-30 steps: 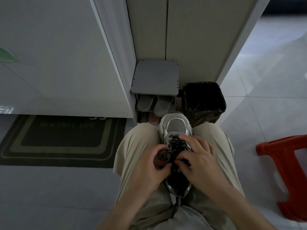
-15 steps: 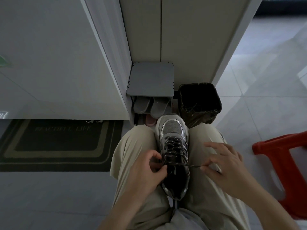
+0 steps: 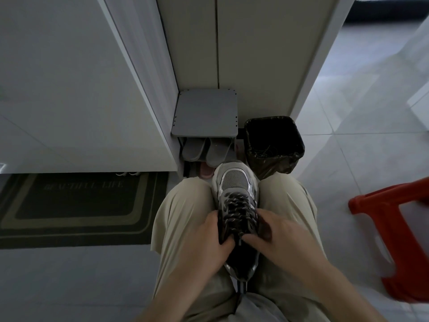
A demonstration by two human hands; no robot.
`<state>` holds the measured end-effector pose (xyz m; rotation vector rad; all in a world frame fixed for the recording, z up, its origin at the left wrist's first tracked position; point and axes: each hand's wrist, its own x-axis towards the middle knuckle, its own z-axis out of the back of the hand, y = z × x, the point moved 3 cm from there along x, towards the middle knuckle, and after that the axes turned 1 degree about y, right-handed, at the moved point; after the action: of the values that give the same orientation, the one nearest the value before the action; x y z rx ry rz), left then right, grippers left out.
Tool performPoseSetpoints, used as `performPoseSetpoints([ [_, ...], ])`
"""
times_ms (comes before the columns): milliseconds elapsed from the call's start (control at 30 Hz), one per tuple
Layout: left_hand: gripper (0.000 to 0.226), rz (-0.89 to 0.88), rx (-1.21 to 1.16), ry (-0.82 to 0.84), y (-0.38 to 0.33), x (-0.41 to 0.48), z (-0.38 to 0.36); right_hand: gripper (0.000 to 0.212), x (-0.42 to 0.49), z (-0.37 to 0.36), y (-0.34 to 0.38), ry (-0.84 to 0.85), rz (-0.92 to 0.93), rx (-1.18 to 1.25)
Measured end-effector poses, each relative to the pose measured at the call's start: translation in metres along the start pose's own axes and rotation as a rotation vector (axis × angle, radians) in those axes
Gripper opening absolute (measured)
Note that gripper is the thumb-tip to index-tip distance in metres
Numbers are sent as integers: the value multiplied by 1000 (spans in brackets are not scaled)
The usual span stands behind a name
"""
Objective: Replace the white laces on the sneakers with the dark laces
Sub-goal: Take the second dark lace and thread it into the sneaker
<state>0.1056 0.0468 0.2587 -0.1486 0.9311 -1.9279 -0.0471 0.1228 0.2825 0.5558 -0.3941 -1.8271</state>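
Finishing lacing, likely: sneaker (image 3: 234, 182) wedged between knees (image 3: 185, 201), toe far, dark lace (image 3: 239, 210) crisscrossed up front. Left hand (image 3: 209, 238) and right hand (image 3: 283, 238) curl round its near sides, thumbs by lace ends. Next: tension ends, tie.

The sneaker (image 3: 234, 182) lies between the legs (image 3: 183, 205), bin (image 3: 269, 118) ahead, stool (image 3: 390, 201) right, doormat (image 3: 79, 205) left.

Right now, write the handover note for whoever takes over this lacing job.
Hands: left grip and right grip each hold a side of the sneaker, thumbs at the top of the lacing.
Place: sneaker wedged between the knees, toe away.
Done: dark lace crossed up the eyelets; no white lace shows on it.
Left: probably tie the ends, then the other sneaker, not clearly seen.
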Motion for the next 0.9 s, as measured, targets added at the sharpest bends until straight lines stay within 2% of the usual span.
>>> performPoseSetpoints([
  [100,44,1,5,-23,0,3,1,72,5,-14,7,11,-37,-41],
  [200,47,15,-49,-24,3,2,1,71,8,-17,1,22,-46,-41],
  [533,47,-13,-108,-37,10,6,3,51,10,-9,-14,17,-10,270],
  [667,37,-27,-118,-22,5,10,2,48,12,-7,-19,34,-21,221],
  [767,36,-31,-96,-55,0,16,3,54,14,-8,-22,40,-33,202],
  [900,40,7,-88,-42,-2,22,-2,73,16,-19,-29,50,-97,242],
])
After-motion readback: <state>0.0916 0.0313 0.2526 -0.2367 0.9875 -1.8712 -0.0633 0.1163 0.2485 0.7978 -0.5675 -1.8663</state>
